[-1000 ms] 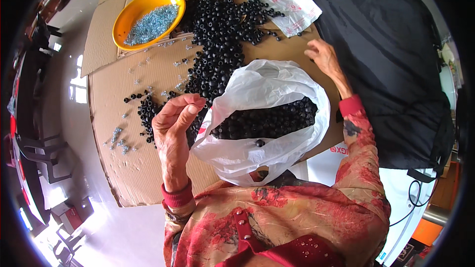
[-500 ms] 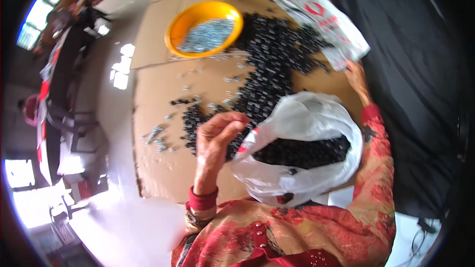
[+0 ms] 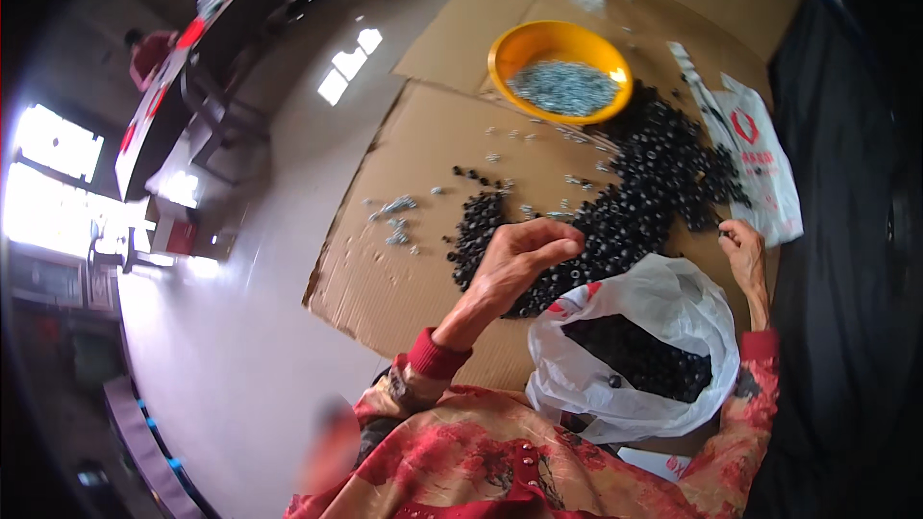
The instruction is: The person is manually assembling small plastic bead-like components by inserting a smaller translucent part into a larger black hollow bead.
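Note:
A big heap of small black round pieces (image 3: 654,183) lies spread on flattened cardboard (image 3: 423,231). In front of it a white plastic bag (image 3: 663,308) stands open, with more black pieces (image 3: 639,358) inside. My left hand (image 3: 524,255) hovers over the heap's near-left end, just left of the bag, with its fingertips bunched together; whether they hold anything is hidden. My right hand (image 3: 745,248) rests at the heap's right edge, above the bag's rim, with its fingers bent down onto the cardboard. Both sleeves are red and floral.
An orange bowl (image 3: 514,48) of small silvery metal parts stands at the far side. Loose metal bits (image 3: 394,207) are scattered to the left. A printed white bag (image 3: 760,168) lies at the right by dark cloth (image 3: 846,231). Shiny floor and dark tables lie to the left.
The view has swung left, showing more floor and tables. My left hand has lifted slightly from the bag's left rim and closed its fingertips. My right hand stays at the heap's edge.

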`<action>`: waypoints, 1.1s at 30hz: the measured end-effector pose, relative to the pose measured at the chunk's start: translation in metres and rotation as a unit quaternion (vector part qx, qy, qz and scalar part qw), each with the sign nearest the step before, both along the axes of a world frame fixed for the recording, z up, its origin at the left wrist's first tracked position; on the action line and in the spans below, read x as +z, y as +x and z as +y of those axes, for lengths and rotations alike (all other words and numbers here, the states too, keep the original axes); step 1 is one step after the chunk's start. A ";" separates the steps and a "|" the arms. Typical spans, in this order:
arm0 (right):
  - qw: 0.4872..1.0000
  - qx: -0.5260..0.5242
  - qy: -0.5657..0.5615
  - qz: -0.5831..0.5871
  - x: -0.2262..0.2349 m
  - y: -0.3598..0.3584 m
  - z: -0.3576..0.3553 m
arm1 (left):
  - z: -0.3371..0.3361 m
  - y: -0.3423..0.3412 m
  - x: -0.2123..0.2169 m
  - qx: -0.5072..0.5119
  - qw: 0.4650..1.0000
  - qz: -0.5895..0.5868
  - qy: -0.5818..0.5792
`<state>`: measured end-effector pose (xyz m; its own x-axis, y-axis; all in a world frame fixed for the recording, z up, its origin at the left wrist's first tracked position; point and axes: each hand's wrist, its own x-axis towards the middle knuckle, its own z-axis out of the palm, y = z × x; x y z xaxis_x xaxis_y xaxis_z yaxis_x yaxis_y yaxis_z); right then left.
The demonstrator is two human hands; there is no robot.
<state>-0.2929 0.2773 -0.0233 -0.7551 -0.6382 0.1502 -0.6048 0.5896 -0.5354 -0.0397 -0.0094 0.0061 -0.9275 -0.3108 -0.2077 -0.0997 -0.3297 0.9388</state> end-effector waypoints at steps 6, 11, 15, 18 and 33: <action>0.991 0.132 0.014 -0.012 0.030 0.033 -0.082 | -0.011 0.003 -0.012 0.002 0.999 0.016 0.030; 0.958 0.276 0.075 0.026 0.017 0.026 -0.108 | -0.025 0.023 -0.016 0.073 0.997 0.009 0.005; 0.955 0.292 0.061 0.007 0.051 0.040 -0.146 | -0.038 0.031 -0.038 0.112 0.994 0.002 -0.018; 0.933 0.353 0.014 0.072 0.025 0.036 -0.177 | -0.038 0.027 -0.041 0.123 0.992 -0.001 0.008; 0.918 0.392 -0.004 0.059 -0.033 0.073 -0.309 | -0.071 0.042 -0.064 0.229 0.963 -0.042 -0.133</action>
<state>-0.2201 -0.0322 -0.0564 -0.0418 -0.9770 0.2089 -0.8952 -0.0563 -0.4421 0.0020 -0.0806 -0.0579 -0.6644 -0.7356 -0.1324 -0.0807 -0.1055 0.9911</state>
